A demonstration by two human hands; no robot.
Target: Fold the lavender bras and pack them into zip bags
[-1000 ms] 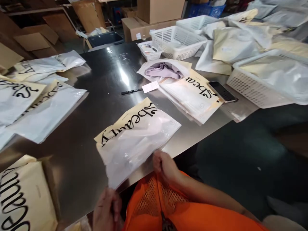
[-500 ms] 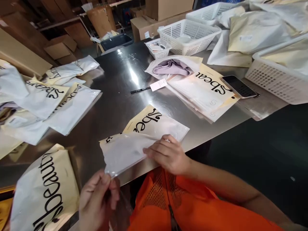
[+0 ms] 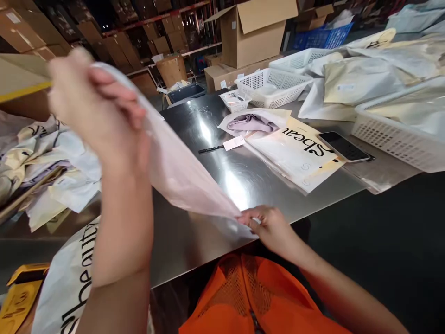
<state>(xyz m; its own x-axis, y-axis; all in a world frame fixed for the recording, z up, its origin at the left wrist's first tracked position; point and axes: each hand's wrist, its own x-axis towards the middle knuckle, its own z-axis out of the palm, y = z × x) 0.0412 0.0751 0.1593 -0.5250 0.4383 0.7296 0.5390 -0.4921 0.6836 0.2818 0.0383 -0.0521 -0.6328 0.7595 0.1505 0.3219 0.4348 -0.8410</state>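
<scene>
A pale plastic mailing bag (image 3: 187, 178) is stretched slantwise above the metal table. My left hand (image 3: 99, 99), raised high on the left and blurred, has its fingers closed on the bag's upper end. The lower end is pinched between the thumb and fingers of my right hand (image 3: 266, 223), close to the table's front edge. No lettering shows on the side of the bag that faces me. At the lower left, partly behind my left forearm, is a white bag with black lettering (image 3: 64, 283).
Packed bags (image 3: 74, 188) heap up on the left. Flat lettered bags (image 3: 295, 150), a phone (image 3: 344, 146), a black pen (image 3: 210, 150) with a white tag (image 3: 234, 143), and an open bag of lilac cloth (image 3: 252, 124) lie ahead. White baskets (image 3: 396, 146) stand right and behind.
My left hand has swung up from the table's front edge, lifting one end of the bag. My right hand has shifted slightly right and pinches the other end. The view has tilted upward.
</scene>
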